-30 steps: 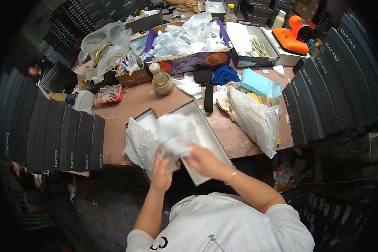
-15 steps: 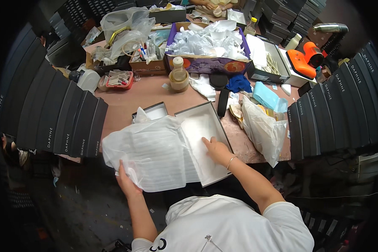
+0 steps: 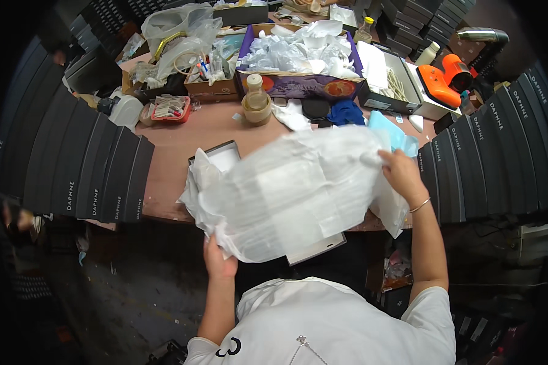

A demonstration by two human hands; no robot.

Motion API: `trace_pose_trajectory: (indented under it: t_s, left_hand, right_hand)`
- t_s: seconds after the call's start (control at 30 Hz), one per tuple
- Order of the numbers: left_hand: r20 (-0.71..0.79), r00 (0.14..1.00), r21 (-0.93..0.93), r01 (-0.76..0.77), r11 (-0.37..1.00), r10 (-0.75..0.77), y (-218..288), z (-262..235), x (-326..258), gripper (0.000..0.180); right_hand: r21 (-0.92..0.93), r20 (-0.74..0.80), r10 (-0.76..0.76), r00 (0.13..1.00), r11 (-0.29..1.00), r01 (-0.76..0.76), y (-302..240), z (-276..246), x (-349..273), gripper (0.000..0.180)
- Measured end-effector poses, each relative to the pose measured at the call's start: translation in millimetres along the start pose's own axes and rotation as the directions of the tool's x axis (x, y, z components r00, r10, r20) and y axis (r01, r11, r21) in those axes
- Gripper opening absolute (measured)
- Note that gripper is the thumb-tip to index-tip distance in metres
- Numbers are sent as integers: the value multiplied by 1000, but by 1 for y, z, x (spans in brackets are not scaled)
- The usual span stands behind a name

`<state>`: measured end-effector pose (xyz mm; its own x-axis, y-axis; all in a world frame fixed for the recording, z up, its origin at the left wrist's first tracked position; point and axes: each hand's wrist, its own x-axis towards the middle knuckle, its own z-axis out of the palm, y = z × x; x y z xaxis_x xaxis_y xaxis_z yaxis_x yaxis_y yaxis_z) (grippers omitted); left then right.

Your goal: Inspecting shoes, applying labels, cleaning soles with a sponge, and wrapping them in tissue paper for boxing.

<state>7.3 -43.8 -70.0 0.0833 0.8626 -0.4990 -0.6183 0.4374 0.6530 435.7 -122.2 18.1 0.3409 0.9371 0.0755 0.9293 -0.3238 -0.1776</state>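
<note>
On the far left, black boxes (image 3: 79, 170) stand in a row at the edge of the brown surface (image 3: 170, 164). Near them on the surface sit a small red tray (image 3: 169, 108) and a clear bag (image 3: 176, 33). The left hand (image 3: 220, 263) is low, near the person's white shirt (image 3: 323, 322), and it is pinching the bottom corner of a big sheet of white paper (image 3: 292, 188). The paper is spread wide in the air above the surface, between the two hands. An open box (image 3: 225, 157) peeks out from under the paper's left side, with more white paper in it. Behind the paper stand a small bottle (image 3: 256, 100) and a purple box (image 3: 298, 82) full of crumpled paper. The right hand (image 3: 402, 173) is higher up and grips the top right corner of the sheet. A thin bracelet (image 3: 419, 205) is on that wrist. Farther right are an orange tool (image 3: 444, 82) and more black boxes (image 3: 499, 158) in a row.
</note>
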Motion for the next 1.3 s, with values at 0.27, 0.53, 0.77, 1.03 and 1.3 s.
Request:
trace_pose_trajectory:
  t_s: [0.27, 0.53, 0.77, 1.03, 1.3]
  left_hand:
    - [-29, 989, 150, -138, 979, 144, -21, -22, -14, 37]
    - [-117, 938, 318, -275, 907, 326, 18, -34, -26, 31]
    - [568, 800, 258, 49, 965, -193, -3, 148, -60, 41]
    - [380, 905, 565, -62, 822, -193, -48, 94, -19, 67]
    - [148, 972, 492, 88, 866, -183, -45, 74, 2, 72]
  right_hand:
    - [292, 186, -512, 839, 844, 450, -119, 28, -32, 88]
    - [64, 577, -408, 708, 886, 459, -161, 157, -32, 124]
    - [120, 481, -461, 746, 877, 465, -151, 150, -33, 96]
    - [506, 134, -493, 860, 780, 368, -137, 40, -72, 43]
    - [431, 316, -25, 949, 894, -120, -77, 124, -38, 53]
